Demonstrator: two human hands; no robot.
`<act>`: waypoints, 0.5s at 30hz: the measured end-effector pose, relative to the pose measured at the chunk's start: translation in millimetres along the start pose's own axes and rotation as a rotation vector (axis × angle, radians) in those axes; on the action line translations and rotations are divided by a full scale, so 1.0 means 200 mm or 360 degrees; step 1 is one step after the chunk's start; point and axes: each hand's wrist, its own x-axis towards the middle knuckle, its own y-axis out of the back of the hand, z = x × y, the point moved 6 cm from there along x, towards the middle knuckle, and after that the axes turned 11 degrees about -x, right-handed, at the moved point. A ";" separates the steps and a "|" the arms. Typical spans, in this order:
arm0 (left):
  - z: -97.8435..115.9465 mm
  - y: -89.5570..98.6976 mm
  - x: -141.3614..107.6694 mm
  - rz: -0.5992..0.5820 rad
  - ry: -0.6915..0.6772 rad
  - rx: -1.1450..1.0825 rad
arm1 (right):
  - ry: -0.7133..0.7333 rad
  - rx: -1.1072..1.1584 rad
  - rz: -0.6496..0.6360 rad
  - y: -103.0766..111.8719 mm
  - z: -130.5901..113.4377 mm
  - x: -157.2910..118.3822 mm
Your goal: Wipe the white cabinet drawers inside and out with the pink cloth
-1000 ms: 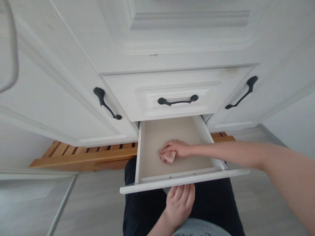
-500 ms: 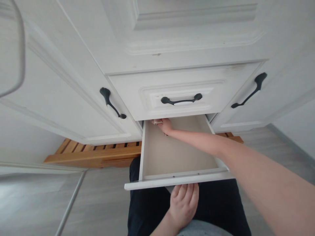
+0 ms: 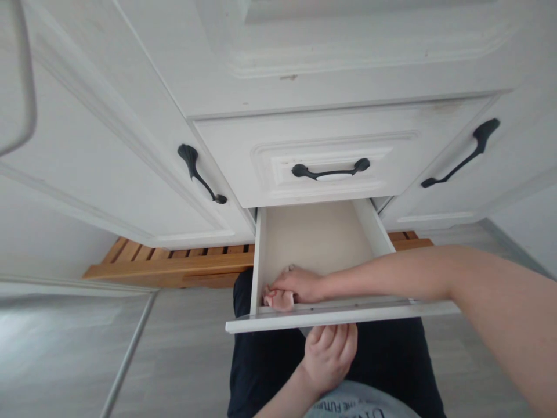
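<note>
A white drawer (image 3: 317, 238) is pulled out over my lap. Inside its front left corner, my right hand (image 3: 300, 284) presses a crumpled pinkish-white cloth (image 3: 279, 299) against the bottom, its fingers closed round it. My left hand (image 3: 331, 354) is below the drawer front (image 3: 348, 314), fingers curled up behind it; the handle they seem to grip is hidden from view. Apart from the cloth and my hand, only the pale drawer bottom shows inside.
Above is a closed drawer with a dark handle (image 3: 331, 169). Cabinet doors with dark handles (image 3: 202, 174) flank it. A slatted wooden bench (image 3: 174, 267) runs beneath the cabinet. A white curved bar (image 3: 24, 81) hangs at the upper left.
My right hand has moved the cloth from the back left of the drawer to its front left corner. My left hand stays at the drawer front. The view has shifted slightly.
</note>
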 end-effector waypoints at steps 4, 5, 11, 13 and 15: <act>0.00 0.01 0.02 -0.0063 0.0026 0.0030 | 0.0196 0.0196 -0.0119 0.03 0.00 0.03; 0.00 0.01 0.02 -0.0071 0.0038 0.0037 | 0.0231 0.0217 -0.0108 0.07 0.02 0.06; -0.01 0.01 0.02 -0.0099 0.0076 0.0034 | 0.0461 0.0160 -0.0070 0.20 0.09 0.23; -0.01 0.01 0.01 -0.0096 0.0065 0.0034 | 0.0578 0.0150 -0.0201 0.14 0.05 0.24; 0.00 0.01 0.01 -0.0100 0.0035 0.0038 | 0.0661 0.0135 -0.0313 0.07 0.03 0.20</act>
